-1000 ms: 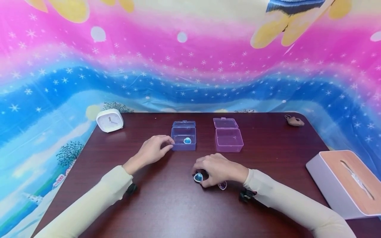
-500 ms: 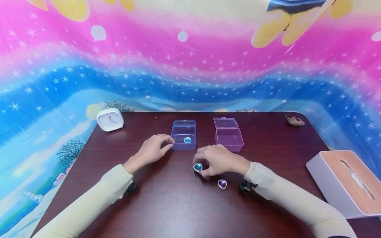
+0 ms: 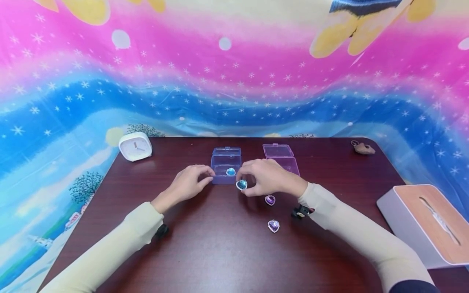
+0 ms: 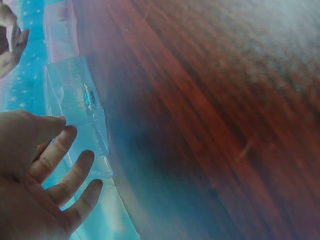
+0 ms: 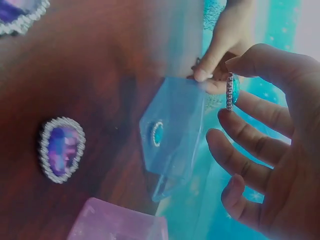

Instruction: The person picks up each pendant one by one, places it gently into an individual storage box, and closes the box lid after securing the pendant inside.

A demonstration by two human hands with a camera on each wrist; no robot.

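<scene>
My left hand [image 3: 188,182] touches the left side of an open, see-through blue box [image 3: 223,180], its fingers loosely bent. In the left wrist view, its thumb and index tips lie at the box edge while the other fingers stretch out. My right hand [image 3: 265,177] pinches a blue heart-shaped gem [image 3: 242,184] with a silvery beaded rim, between thumb and fingertips. That gem hangs just in front of the blue box's right front corner. Inside the box lies another blue gem [image 3: 231,171]. Two purple heart-shaped gems [image 3: 270,200] [image 3: 273,226] rest on the table below my right hand.
An open pink box [image 3: 289,165] stands behind my right hand, partly hidden by it. A white clock [image 3: 135,147] sits at the back left. At the back right lies a small brown object [image 3: 363,149]. A tissue box [image 3: 406,221] stands at the right edge.
My right hand has lifted the blue gem and carried it away from me towards the blue box. Both purple gems have come into view. My left hand stays at the box.
</scene>
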